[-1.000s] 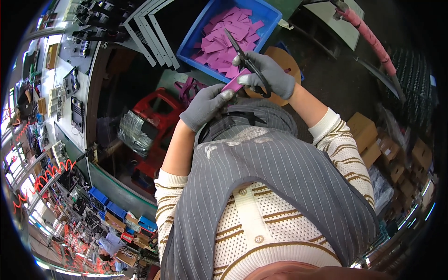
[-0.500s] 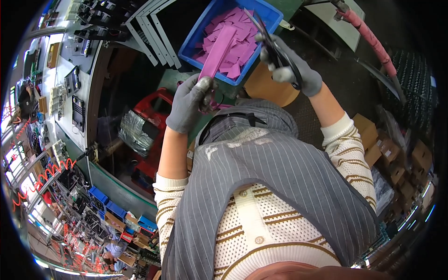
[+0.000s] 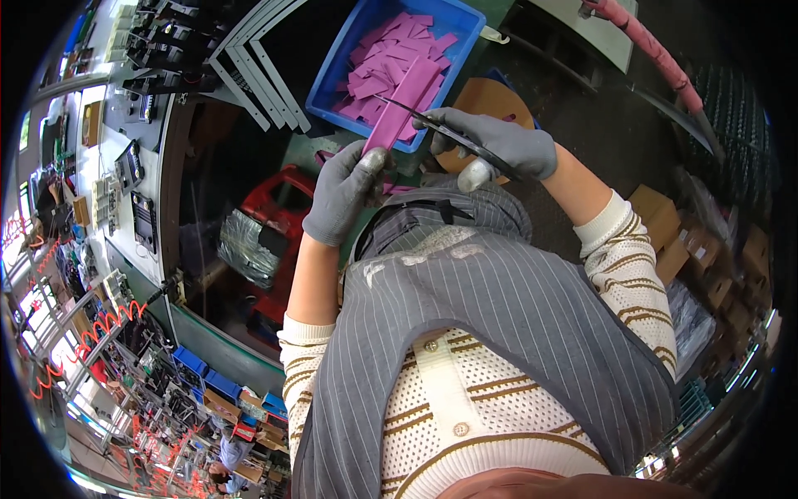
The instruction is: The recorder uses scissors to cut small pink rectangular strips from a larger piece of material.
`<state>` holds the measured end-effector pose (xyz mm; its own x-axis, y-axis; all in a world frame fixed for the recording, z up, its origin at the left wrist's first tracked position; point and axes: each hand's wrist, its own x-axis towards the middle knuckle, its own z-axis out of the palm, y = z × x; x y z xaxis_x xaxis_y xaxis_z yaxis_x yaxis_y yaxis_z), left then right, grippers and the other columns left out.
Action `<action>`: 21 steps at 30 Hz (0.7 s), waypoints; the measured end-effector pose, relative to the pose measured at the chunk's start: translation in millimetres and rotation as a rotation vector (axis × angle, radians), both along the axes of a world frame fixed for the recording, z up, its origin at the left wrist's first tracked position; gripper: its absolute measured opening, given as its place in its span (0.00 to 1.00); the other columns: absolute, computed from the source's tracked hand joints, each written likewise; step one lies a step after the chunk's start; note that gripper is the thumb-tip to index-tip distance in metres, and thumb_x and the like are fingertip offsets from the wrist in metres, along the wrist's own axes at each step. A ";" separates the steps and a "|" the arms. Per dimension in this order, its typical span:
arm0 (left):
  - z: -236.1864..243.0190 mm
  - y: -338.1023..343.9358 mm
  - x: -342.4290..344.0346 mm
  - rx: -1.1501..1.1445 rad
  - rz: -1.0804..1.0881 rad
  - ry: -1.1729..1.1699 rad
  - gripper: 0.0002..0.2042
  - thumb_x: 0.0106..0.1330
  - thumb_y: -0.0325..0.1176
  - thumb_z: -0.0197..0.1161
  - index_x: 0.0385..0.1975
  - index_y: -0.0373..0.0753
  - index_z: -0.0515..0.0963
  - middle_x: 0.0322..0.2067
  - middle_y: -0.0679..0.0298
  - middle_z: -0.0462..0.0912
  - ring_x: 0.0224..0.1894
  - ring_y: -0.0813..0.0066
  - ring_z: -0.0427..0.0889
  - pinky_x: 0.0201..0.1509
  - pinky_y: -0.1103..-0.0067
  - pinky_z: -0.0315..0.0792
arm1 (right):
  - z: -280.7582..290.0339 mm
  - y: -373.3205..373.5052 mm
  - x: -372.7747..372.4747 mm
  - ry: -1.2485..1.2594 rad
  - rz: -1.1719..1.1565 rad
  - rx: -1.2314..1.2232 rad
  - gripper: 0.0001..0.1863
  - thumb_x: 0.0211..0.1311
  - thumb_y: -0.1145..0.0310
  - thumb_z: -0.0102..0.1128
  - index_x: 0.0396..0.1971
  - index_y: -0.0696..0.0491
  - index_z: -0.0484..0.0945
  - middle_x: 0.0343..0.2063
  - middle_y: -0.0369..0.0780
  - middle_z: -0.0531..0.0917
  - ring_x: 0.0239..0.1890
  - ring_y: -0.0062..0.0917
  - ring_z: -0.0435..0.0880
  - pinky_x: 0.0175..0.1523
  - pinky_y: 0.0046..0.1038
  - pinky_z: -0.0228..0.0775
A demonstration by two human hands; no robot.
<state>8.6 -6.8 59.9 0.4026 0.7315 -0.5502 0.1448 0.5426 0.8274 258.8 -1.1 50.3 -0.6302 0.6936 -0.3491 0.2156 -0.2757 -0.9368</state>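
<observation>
My left hand (image 3: 342, 193), in a grey glove, pinches a flat pink strip (image 3: 409, 96) between thumb and fingers. The strip slants up and away over a blue bin (image 3: 331, 62). More pink material (image 3: 397, 189) shows just below that hand. Black-handled scissors (image 3: 470, 145) are held in my gloved right hand (image 3: 515, 148), with the thumb apart from the fingers. Their blades point left and cross the strip a little above my left fingers. Whether the blades touch it, I cannot tell. Several cut pink pieces (image 3: 384, 62) lie heaped in the bin.
A round wooden stool seat (image 3: 490, 104) stands right of the bin. White metal brackets (image 3: 262, 79) lean at its left. A red chair (image 3: 287, 187) carries a plastic-wrapped package (image 3: 249, 247). Cardboard boxes (image 3: 657, 220) are stacked at right; a workbench (image 3: 137, 241) runs along the left.
My right hand has brought the scissors down and left, turning the blades from pointing up to lying across the strip. My left hand still holds the strip in about the same place.
</observation>
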 end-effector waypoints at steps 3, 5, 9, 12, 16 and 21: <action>0.9 1.2 0.8 0.035 -0.015 0.035 0.15 0.65 0.43 0.54 0.31 0.35 0.75 0.15 0.70 0.67 0.16 0.85 0.66 0.21 0.86 0.61 | 0.4 -1.2 -0.8 -0.008 -0.022 0.003 0.57 0.28 0.36 0.71 0.59 0.56 0.60 0.38 0.38 0.74 0.41 0.24 0.73 0.47 0.24 0.65; -1.1 0.6 -0.1 0.030 -0.005 0.024 0.16 0.65 0.44 0.54 0.31 0.34 0.75 0.14 0.70 0.67 0.16 0.85 0.66 0.21 0.86 0.61 | -1.1 -1.8 -1.2 0.008 -0.040 0.008 0.55 0.31 0.38 0.71 0.58 0.57 0.60 0.37 0.38 0.74 0.41 0.23 0.73 0.48 0.24 0.65; -2.6 1.8 -1.4 0.029 -0.019 0.011 0.16 0.65 0.44 0.54 0.31 0.34 0.75 0.14 0.70 0.67 0.16 0.85 0.66 0.21 0.86 0.61 | -14.3 -0.1 -1.0 0.016 -0.034 -0.009 0.47 0.39 0.43 0.69 0.56 0.57 0.63 0.35 0.37 0.74 0.40 0.21 0.72 0.47 0.22 0.65; -5.9 2.9 -1.5 0.023 -0.031 0.019 0.16 0.65 0.44 0.54 0.31 0.34 0.75 0.15 0.70 0.67 0.16 0.85 0.66 0.21 0.86 0.61 | -22.5 -0.9 -2.3 0.047 -0.068 0.023 0.42 0.44 0.44 0.67 0.54 0.56 0.66 0.33 0.37 0.75 0.32 0.19 0.74 0.37 0.21 0.67; -5.9 4.7 0.1 -0.024 -0.007 0.012 0.15 0.65 0.43 0.54 0.31 0.35 0.74 0.15 0.71 0.67 0.16 0.85 0.66 0.20 0.87 0.60 | -25.5 0.4 -0.6 0.073 -0.081 0.005 0.39 0.46 0.42 0.64 0.53 0.54 0.68 0.30 0.38 0.76 0.25 0.19 0.77 0.29 0.21 0.70; -4.5 7.3 3.3 -0.018 -0.004 0.012 0.14 0.65 0.43 0.54 0.31 0.35 0.74 0.15 0.72 0.66 0.16 0.86 0.64 0.20 0.87 0.59 | -29.8 2.7 -1.1 0.135 -0.104 -0.029 0.41 0.45 0.41 0.65 0.53 0.55 0.67 0.30 0.38 0.76 0.24 0.19 0.78 0.29 0.21 0.70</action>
<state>12.0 0.5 55.4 0.3982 0.7202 -0.5681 0.1570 0.5567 0.8157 257.8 1.6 20.5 -0.5983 0.7480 -0.2873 0.0574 -0.3177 -0.9465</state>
